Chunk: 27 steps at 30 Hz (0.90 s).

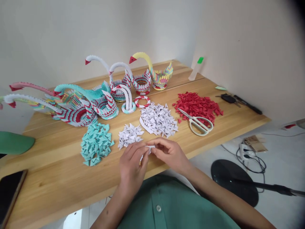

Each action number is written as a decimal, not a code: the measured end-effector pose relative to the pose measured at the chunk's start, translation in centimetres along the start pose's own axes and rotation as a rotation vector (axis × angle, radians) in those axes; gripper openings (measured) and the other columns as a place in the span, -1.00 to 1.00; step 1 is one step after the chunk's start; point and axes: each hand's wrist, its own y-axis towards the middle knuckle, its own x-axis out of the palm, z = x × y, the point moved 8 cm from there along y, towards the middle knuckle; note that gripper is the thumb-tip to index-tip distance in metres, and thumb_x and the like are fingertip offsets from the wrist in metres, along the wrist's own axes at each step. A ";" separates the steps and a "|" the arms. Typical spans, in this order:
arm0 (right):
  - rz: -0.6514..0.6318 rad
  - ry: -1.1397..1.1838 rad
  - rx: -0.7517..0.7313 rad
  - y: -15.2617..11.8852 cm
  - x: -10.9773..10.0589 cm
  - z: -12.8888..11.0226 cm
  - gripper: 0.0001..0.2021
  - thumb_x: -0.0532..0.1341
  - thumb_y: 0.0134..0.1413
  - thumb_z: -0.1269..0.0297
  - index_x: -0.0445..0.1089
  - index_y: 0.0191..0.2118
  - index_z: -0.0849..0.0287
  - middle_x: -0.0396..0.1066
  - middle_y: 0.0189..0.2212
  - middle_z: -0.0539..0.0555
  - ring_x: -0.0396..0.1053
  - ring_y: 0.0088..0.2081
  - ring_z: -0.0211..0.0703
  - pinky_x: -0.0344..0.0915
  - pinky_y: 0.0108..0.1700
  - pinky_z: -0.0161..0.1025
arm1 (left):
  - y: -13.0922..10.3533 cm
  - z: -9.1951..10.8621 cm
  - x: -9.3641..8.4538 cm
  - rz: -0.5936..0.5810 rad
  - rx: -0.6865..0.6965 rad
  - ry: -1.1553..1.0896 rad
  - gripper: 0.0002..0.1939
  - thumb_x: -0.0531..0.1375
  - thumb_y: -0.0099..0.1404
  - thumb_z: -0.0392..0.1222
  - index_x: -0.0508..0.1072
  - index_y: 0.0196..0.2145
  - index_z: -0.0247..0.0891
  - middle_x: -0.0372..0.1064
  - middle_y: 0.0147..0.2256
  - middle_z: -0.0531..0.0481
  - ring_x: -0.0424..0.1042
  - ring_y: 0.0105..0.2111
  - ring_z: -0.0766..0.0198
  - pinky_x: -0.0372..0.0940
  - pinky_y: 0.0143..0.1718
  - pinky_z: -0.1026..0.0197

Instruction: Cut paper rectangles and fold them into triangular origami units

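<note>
My left hand [133, 157] and my right hand [168, 152] meet at the table's front edge, both pinching a small white folded paper piece [150, 147]. My fingers cover part of it. Just beyond them lie a small heap of white folded paper triangles [130, 135] and a larger white heap [159, 119]. Turquoise paper triangles [95, 144] are piled to the left. At the right, white-handled scissors [199, 125] rest against a heap of red paper triangles [197, 106].
Several paper swans [78, 114] stand along the back and left. A red and white paper ring [142, 101] and a small swan neck on a ring [128, 106] sit mid-table. A phone [10, 197] is at left, keys [228, 98] at right. A black round base [233, 181] stands on the floor.
</note>
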 end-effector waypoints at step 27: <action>0.134 -0.172 -0.073 0.2 -0.4 -0.4 -0.74 0.16 0.11 0.45 0.50 -0.13 0.09 0.54 -0.22 0.03 0.49 -0.22 -0.20 0.42 -0.18 -0.27 | -0.2 -1.3 1.4 0.028 -0.086 0.125 -0.88 0.20 0.27 -0.37 0.45 -0.23 -0.24 0.55 -0.22 -0.09 0.51 -0.17 0.14 0.40 -0.11 0.09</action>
